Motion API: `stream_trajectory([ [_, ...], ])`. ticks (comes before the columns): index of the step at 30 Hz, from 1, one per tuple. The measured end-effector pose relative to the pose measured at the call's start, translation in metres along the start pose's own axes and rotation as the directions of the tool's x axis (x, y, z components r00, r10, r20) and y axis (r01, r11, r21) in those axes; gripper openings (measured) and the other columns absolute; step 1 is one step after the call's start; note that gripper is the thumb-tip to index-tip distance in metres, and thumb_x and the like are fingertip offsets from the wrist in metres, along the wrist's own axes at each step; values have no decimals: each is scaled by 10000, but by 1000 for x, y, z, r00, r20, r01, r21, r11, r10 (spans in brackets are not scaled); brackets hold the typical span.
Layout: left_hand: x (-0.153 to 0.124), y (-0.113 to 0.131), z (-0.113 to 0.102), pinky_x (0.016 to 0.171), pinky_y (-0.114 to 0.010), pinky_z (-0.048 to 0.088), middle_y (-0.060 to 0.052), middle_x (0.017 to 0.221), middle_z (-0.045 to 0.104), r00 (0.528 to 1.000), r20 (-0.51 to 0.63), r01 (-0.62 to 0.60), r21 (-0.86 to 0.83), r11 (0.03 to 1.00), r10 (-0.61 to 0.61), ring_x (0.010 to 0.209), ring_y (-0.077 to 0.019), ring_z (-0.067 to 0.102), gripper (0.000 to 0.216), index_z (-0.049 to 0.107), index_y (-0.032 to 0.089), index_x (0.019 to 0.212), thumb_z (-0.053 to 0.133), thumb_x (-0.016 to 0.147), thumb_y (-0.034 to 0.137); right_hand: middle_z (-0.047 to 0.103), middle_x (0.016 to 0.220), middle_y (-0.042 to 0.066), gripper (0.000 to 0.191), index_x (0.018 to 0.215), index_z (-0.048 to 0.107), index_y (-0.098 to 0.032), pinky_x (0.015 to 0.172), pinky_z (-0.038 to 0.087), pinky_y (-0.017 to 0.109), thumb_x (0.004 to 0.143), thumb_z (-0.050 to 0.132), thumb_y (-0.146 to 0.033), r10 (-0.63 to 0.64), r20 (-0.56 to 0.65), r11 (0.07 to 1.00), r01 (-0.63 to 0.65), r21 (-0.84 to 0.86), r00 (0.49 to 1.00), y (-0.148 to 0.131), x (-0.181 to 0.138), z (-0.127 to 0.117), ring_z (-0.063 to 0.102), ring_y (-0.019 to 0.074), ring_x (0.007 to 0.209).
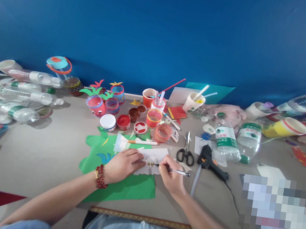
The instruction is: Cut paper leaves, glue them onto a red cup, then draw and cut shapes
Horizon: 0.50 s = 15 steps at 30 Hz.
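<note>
My left hand lies flat on a white paper piece, fingers stretched, pinning it down on a green paper sheet. A red bead bracelet circles that wrist. My right hand pinches a pen whose tip touches the white paper, where small round outlines are drawn.
Black-handled scissors and a black glue gun lie right of the paper. Paint pots, decorated cups and cut bottle rings crowd the middle back. Plastic bottles lie at the left, more bottles and paper cups at the right. A blue wall stands behind.
</note>
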<state>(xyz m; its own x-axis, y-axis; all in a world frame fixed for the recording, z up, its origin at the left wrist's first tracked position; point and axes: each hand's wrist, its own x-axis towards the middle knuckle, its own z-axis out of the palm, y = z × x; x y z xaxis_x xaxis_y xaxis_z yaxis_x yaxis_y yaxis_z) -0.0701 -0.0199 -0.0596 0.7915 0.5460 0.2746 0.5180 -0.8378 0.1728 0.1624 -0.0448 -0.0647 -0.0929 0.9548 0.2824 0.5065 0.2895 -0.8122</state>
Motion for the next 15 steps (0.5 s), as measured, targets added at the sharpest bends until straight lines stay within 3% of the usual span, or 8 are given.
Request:
stream_trajectory([
  [15,1,1,-2,866,-367,524,-74,1135,642,1000,1,-1,13,1000,1,1032,-221,576,228,636,207,1123,464,977,240,391,492,-67,202,594,431,-209,483,272,223,776,472,-132,27,20,1000,-27,12,999,-1,1,-1,377,96,457],
])
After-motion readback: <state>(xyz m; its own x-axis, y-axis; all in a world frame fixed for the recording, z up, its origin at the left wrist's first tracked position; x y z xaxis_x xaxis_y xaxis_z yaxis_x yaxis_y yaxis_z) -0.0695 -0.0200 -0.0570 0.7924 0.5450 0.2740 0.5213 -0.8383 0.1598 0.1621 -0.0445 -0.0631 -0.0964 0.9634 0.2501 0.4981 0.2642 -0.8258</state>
